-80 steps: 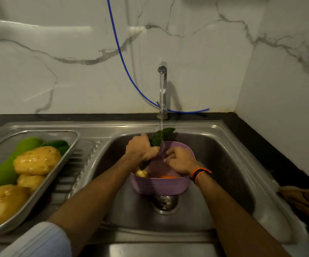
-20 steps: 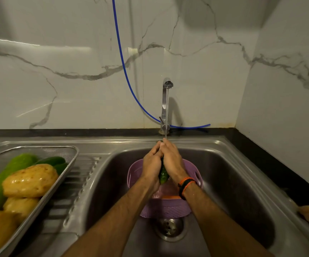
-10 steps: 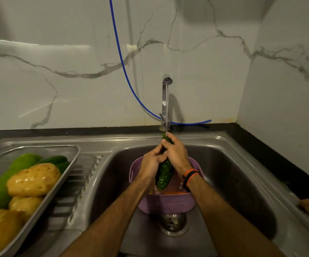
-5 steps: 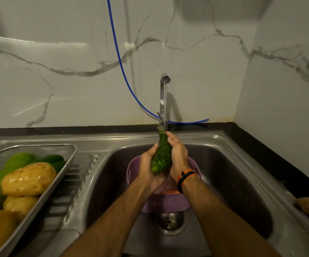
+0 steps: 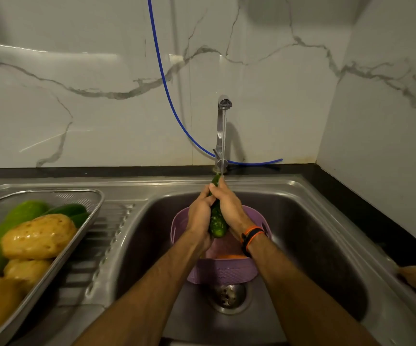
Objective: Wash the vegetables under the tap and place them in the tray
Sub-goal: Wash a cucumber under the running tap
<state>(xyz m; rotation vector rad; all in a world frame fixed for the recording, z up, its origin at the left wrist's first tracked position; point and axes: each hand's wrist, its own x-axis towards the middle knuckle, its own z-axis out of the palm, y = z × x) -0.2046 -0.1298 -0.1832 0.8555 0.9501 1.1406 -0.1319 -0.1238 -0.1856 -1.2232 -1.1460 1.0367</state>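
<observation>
Rinse step: cucumber (image 5: pixel 217 222) under tap (image 5: pixel 223 131) stream
Left hand (image 5: pixel 200 216) and right hand (image 5: pixel 229 208) both clasp it over basket (image 5: pixel 220 270); next, carry to tray (image 5: pixel 87 196) at 9 o'clock

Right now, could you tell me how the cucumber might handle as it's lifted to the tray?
The cucumber looks wet under the tap, so probably slippery. It appears stiff, keeping straight between both hands. Being round, it may roll.
</observation>
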